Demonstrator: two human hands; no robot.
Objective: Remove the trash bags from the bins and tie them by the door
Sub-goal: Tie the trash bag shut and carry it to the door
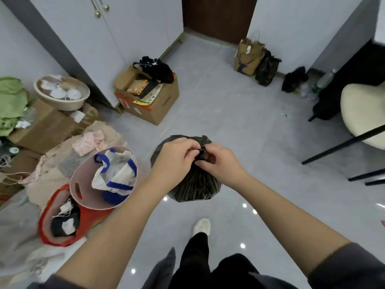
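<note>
Your left hand (174, 158) and right hand (216, 161) pinch the gathered neck of the dark crinkled plastic trash bag (193, 186), cinching its knot; the brown wooden door (218, 17) stands well beyond it.

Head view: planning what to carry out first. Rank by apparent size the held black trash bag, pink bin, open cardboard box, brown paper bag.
1. black trash bag and pink bin: alike, unranked.
2. cardboard box: slightly smaller, though farther.
3. brown paper bag: smallest, farthest.

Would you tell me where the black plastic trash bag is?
The trash bag is mid head view, pinched by left hand and right hand, right of the round pink bin.
</note>
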